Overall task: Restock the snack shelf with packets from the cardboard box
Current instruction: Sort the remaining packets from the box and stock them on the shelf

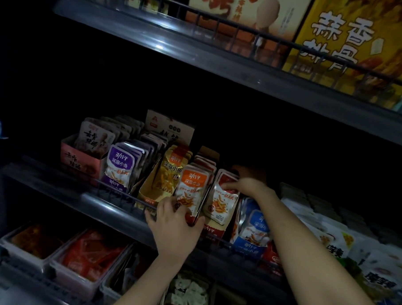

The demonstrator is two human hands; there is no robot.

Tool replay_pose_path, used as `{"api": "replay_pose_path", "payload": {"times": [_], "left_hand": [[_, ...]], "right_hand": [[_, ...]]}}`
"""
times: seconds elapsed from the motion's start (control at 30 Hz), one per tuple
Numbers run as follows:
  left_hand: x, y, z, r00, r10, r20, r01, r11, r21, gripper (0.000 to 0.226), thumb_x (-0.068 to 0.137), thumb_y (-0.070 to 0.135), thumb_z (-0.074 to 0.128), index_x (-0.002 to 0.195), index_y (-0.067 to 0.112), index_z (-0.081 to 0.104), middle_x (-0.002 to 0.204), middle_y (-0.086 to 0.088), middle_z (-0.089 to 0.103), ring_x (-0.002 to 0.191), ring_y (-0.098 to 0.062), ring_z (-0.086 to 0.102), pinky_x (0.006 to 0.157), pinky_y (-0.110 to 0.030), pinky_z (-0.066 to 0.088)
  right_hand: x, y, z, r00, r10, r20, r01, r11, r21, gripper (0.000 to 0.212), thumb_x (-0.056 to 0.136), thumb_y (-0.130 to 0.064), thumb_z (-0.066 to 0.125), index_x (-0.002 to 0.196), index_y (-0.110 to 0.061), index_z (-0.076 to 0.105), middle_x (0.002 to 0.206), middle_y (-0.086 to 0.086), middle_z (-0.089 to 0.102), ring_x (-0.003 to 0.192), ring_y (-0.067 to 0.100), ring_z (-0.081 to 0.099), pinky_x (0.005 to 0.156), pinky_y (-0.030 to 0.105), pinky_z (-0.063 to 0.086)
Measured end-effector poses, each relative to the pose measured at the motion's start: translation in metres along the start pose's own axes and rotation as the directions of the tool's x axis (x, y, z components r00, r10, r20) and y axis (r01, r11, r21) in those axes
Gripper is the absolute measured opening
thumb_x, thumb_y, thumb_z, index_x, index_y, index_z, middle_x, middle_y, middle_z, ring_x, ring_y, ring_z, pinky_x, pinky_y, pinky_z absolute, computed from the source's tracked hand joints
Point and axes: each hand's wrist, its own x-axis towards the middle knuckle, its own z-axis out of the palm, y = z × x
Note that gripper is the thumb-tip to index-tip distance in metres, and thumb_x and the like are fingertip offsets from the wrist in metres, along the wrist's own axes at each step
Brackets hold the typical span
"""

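Note:
Rows of small snack packets stand in display boxes on the middle shelf (114,212). My left hand (173,227) grips the bottom of the orange-labelled packets (192,189) at the shelf's front rail. My right hand (244,185) reaches in from the right and pinches the top of a red-labelled packet (221,201) at the front of the neighbouring row. Purple packets (119,169) and gold packets (169,171) stand to the left. The cardboard box is not in view.
A wire rail runs along each shelf front. Blue packets (254,230) and white packets (329,241) fill the shelf to the right. Large boxes (352,39) stand on the upper shelf. Trays of red packets (84,260) sit on the lower shelf.

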Motion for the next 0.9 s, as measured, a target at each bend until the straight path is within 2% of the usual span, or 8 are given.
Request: {"api": "replay_pose_path", "payload": {"times": [0.07, 0.27, 0.43, 0.53, 0.73, 0.83, 0.9], "left_hand": [[0.0, 0.0, 0.0, 1.0, -0.001, -0.003, 0.001, 1.0, 0.002, 0.037, 0.055, 0.049, 0.086, 0.07, 0.018, 0.074, 0.105, -0.01, 0.065, 0.108, -0.032, 0.06, 0.092, -0.069, 0.038], [0.0, 0.001, -0.001, 1.0, 0.012, -0.012, -0.012, 1.0, 0.0, 0.036, 0.053, 0.048, 0.087, 0.068, 0.017, 0.073, 0.103, -0.01, 0.065, 0.106, -0.033, 0.061, 0.09, -0.07, 0.04], [0.0, 0.001, 0.0, 1.0, 0.005, -0.009, -0.005, 1.0, -0.014, 0.036, 0.054, 0.047, 0.087, 0.068, 0.017, 0.073, 0.104, -0.011, 0.065, 0.107, -0.033, 0.06, 0.091, -0.071, 0.038], [0.0, 0.002, 0.0, 1.0, -0.022, 0.002, 0.022, 0.999, -0.046, 0.031, 0.054, 0.041, 0.086, 0.07, 0.018, 0.074, 0.106, -0.01, 0.064, 0.11, -0.033, 0.058, 0.094, -0.071, 0.036], [0.001, 0.007, -0.001, 0.997, -0.063, 0.035, 0.065, 0.995, -0.079, 0.023, 0.051, 0.031, 0.083, 0.067, 0.02, 0.071, 0.107, -0.01, 0.063, 0.113, -0.034, 0.055, 0.097, -0.068, 0.032], [0.002, 0.01, -0.002, 0.995, -0.089, 0.053, 0.094, 0.991, -0.091, 0.023, 0.053, 0.031, 0.081, 0.069, 0.019, 0.07, 0.111, -0.011, 0.06, 0.117, -0.034, 0.05, 0.1, -0.066, 0.029], [0.002, 0.012, -0.002, 0.993, -0.097, 0.072, 0.103, 0.99, -0.091, 0.024, 0.054, 0.033, 0.081, 0.071, 0.018, 0.071, 0.114, -0.012, 0.059, 0.119, -0.034, 0.049, 0.102, -0.066, 0.029]], "right_hand": [[-0.002, 0.0, -0.003, 0.999, 0.013, 0.038, -0.016, 0.996, 0.088, 0.082, 0.07, -0.046, 0.078, 0.14, -0.027, 0.038, 0.14, 0.005, 0.044, 0.125, 0.026, 0.046, 0.1, 0.041, 0.043], [-0.006, 0.005, -0.005, 1.0, -0.009, -0.003, 0.01, 0.997, 0.083, 0.078, 0.068, -0.047, 0.079, 0.135, -0.032, 0.042, 0.135, 0.003, 0.049, 0.119, 0.024, 0.05, 0.096, 0.042, 0.048], [-0.007, 0.004, -0.007, 0.999, -0.025, -0.039, 0.03, 0.991, 0.132, 0.067, 0.072, -0.04, 0.078, 0.131, -0.029, 0.047, 0.13, 0.001, 0.053, 0.112, 0.019, 0.055, 0.089, 0.033, 0.05], [-0.006, 0.005, -0.008, 0.999, -0.026, -0.022, 0.028, 0.992, 0.125, 0.057, 0.077, -0.033, 0.076, 0.127, -0.023, 0.052, 0.123, 0.0, 0.057, 0.105, 0.015, 0.056, 0.078, 0.022, 0.044], [-0.003, 0.002, -0.01, 1.0, 0.01, -0.005, -0.009, 0.985, 0.172, 0.047, 0.082, -0.029, 0.073, 0.124, -0.018, 0.056, 0.121, 0.007, 0.06, 0.103, 0.023, 0.061, 0.086, 0.035, 0.052], [-0.001, 0.002, -0.014, 1.0, 0.006, 0.016, -0.009, 0.983, 0.181, 0.048, 0.081, -0.028, 0.073, 0.124, -0.016, 0.056, 0.121, 0.008, 0.06, 0.103, 0.023, 0.06, 0.083, 0.032, 0.051], [-0.002, 0.002, -0.014, 0.999, 0.012, 0.042, -0.019, 0.982, 0.187, 0.055, 0.079, -0.029, 0.075, 0.128, -0.017, 0.052, 0.125, 0.007, 0.057, 0.106, 0.023, 0.059, 0.082, 0.03, 0.049]]}}
